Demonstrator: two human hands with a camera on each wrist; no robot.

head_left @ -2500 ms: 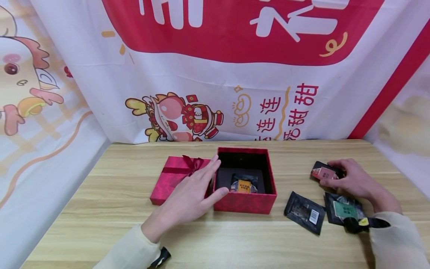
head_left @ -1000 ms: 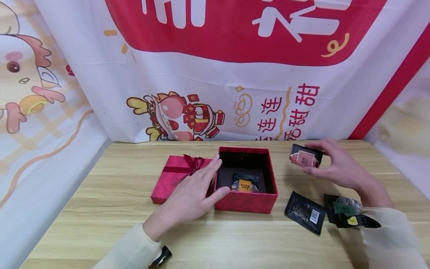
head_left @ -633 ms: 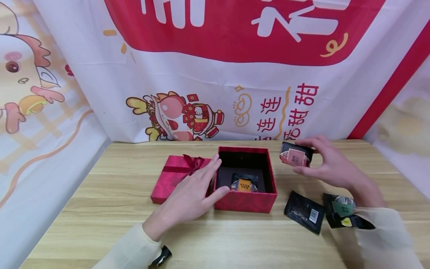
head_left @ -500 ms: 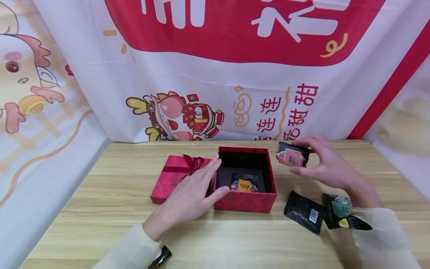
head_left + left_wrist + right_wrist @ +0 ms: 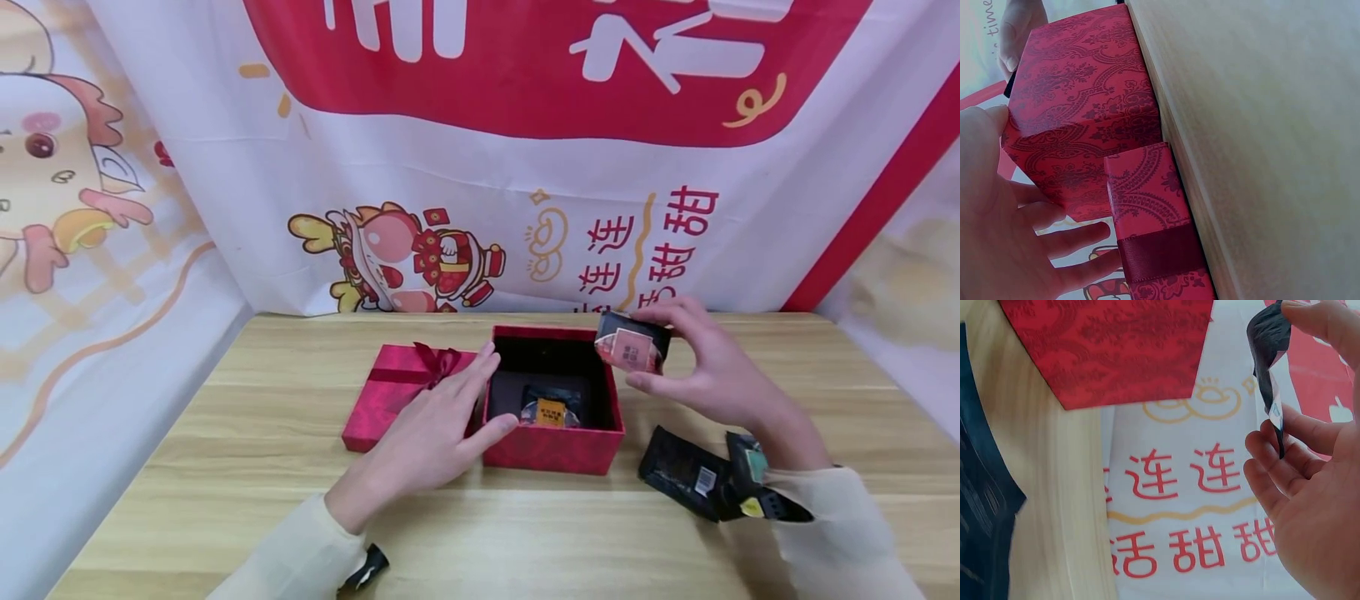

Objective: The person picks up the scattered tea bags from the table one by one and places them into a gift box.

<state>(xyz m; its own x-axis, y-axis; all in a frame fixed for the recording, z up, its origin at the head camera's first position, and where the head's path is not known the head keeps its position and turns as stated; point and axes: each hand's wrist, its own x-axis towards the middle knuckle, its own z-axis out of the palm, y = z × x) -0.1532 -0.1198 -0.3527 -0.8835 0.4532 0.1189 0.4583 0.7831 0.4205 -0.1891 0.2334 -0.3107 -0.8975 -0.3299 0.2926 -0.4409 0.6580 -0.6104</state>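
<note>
We see the black sachet with a pink label (image 5: 630, 348) pinched between the thumb and fingertips of the right hand (image 5: 705, 371), held in the air just above the far right corner of the open red gift box (image 5: 555, 446); in the right wrist view the same sachet (image 5: 1267, 347) shows edge-on, its dark foil caught between the thumb above and the curled fingers (image 5: 1279, 456) below. Inside the box lies another black sachet with an orange label (image 5: 551, 408), on the dark lining. Our left hand (image 5: 431, 433) rests against the left wall of the box, fingers straight and slightly spread, the thumb along the box's near left corner and the fingertips lying over the edge of the red lid with a ribbon bow (image 5: 401, 387), which sits flat just left of the box and touching it. To the right of the box, on the wooden table (image 5: 225, 500), lies a black sachet with a barcode (image 5: 682, 475), and just beyond it a sachet with a green label (image 5: 750, 467), partly hidden by the right sleeve (image 5: 832, 533). Behind the box hangs a red and white banner (image 5: 525, 167)
</note>
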